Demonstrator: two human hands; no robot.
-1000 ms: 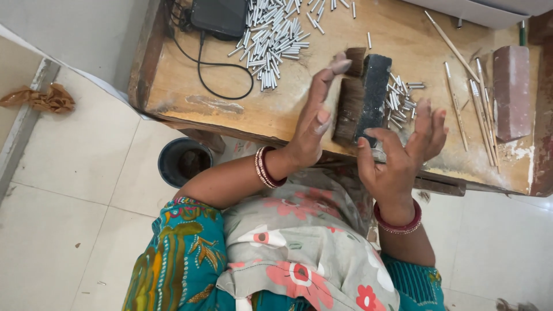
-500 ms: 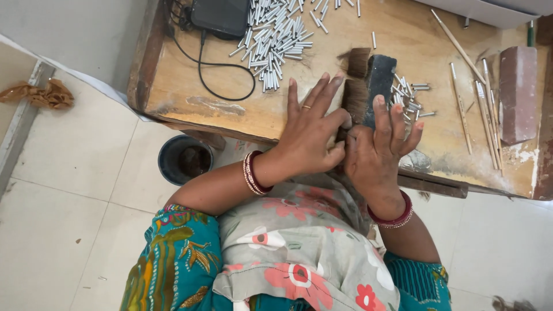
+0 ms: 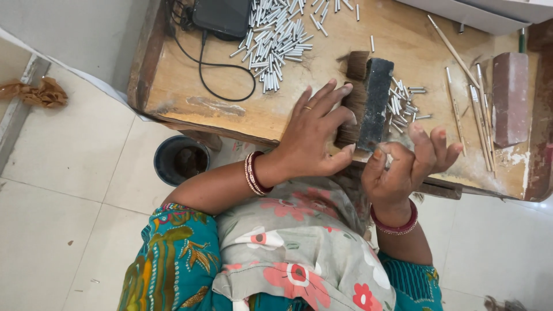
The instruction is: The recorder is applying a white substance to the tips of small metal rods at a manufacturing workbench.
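Bare wood left of the brush (image 3: 368,103); metal tubes (image 3: 276,40) crowd beyond.

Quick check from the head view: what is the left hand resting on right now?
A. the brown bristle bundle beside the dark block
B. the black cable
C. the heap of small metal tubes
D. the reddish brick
A: the left hand lies flat with its fingers spread over the brown bristle bundle next to the dark block; the metal tubes lie farther back on the bench.

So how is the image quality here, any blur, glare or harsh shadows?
Head view: soft, even light, no glare on the wooden table; left hand and metal tubes look sharp; right hand fingertips slightly soft; only faint shadows under the brush block.
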